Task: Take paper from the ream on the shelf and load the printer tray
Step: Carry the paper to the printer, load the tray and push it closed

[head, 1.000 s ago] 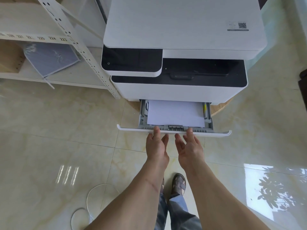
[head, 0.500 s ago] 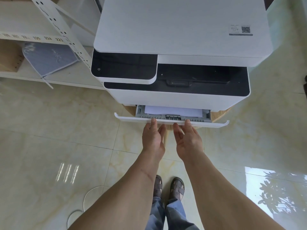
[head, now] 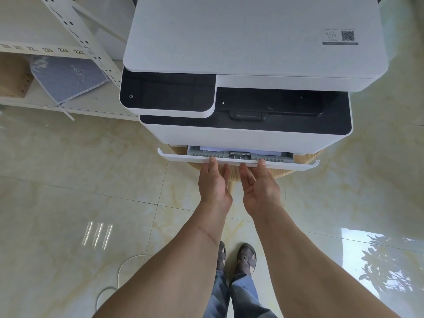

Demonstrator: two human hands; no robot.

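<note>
The printer tray ran with its long axis left to right along the base of the printer, front panel facing the person, and projected only slightly from its slot. A thin strip of white paper lay flat inside it, behind the grey guides. The left hand and right hand were extended side by side, palms turned inward, fingers straight and spread open, gripping nothing; their tips rested against the tray's front panel. The printer stood on a round wooden stand. A shelf to the left held a blue-grey package lying tilted.
</note>
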